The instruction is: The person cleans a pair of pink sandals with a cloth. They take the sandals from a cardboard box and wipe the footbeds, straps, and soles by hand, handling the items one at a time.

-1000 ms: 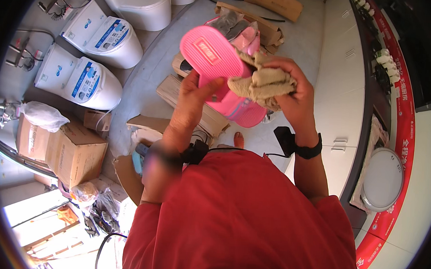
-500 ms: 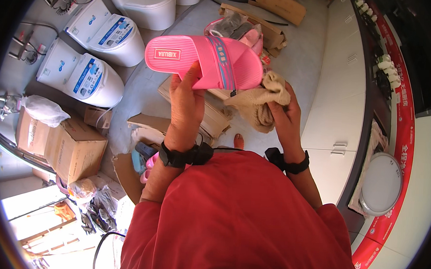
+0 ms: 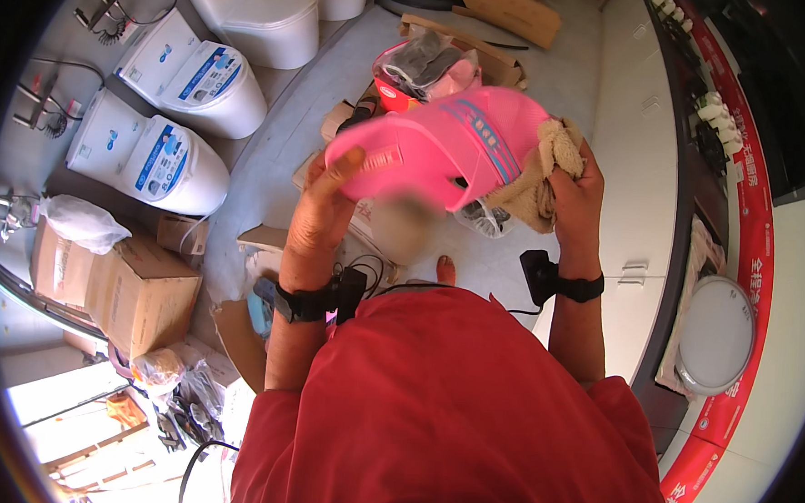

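Note:
A pink slide slipper [image 3: 417, 152] with a blue-striped strap is held up in front of my chest, slightly blurred. My left hand [image 3: 321, 211] grips it by the heel end, thumb on top of the footbed. Bunched in my right hand [image 3: 580, 206] is a beige cloth [image 3: 533, 190], which lies against the slipper's toe end. My right fingers are closed round the cloth and partly hidden by it. A dark band with a black block sits on each wrist.
Beyond the slipper, a red box [image 3: 393, 96] holds plastic-wrapped dark and pink items. White toilets [image 3: 184, 167] line the left, above stacked cardboard boxes [image 3: 141, 283]. White cabinets [image 3: 631, 200] run along the right. An opened carton [image 3: 239, 334] stands by my left forearm.
The slipper has shifted right and tilted, its heel end now lower and nearer me. Both hands moved apart slightly, the left going left and down, the right going right with the cloth.

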### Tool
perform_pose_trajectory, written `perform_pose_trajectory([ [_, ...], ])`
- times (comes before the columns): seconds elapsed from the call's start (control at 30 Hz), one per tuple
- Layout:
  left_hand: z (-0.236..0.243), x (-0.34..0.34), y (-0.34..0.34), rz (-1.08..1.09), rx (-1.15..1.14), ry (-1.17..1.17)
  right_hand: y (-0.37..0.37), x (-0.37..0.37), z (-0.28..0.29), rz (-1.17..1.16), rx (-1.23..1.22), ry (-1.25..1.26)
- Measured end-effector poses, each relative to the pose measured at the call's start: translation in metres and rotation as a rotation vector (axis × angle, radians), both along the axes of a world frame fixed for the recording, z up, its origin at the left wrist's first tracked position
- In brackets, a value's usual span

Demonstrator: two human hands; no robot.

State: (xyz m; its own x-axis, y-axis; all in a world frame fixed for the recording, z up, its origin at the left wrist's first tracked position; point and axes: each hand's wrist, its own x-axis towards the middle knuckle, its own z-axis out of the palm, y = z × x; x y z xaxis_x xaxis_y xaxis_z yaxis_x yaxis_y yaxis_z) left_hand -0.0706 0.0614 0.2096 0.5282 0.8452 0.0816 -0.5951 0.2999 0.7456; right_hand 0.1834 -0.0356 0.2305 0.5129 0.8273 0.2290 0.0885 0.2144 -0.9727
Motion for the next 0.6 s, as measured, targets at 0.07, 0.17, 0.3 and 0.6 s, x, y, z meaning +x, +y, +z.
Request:
perform_pose_trajectory([
  [0.07, 0.001, -0.003, -0.001, -0.129, 0.118, 0.199, 0.000, 0.008, 0.001, -0.005, 0.018, -0.021],
  [0.17, -0.001, 0.006, -0.010, -0.122, 0.122, 0.262, 0.003, 0.013, 0.004, -0.006, 0.053, -0.061],
  [0.3, -0.003, 0.011, -0.013, -0.077, 0.087, 0.270, 0.007, -0.002, 0.030, -0.256, 0.173, -0.151],
  [0.6, -0.011, 0.022, -0.020, -0.022, 0.231, 0.342, 0.023, -0.063, 0.034, 0.299, 0.375, -1.097],
])
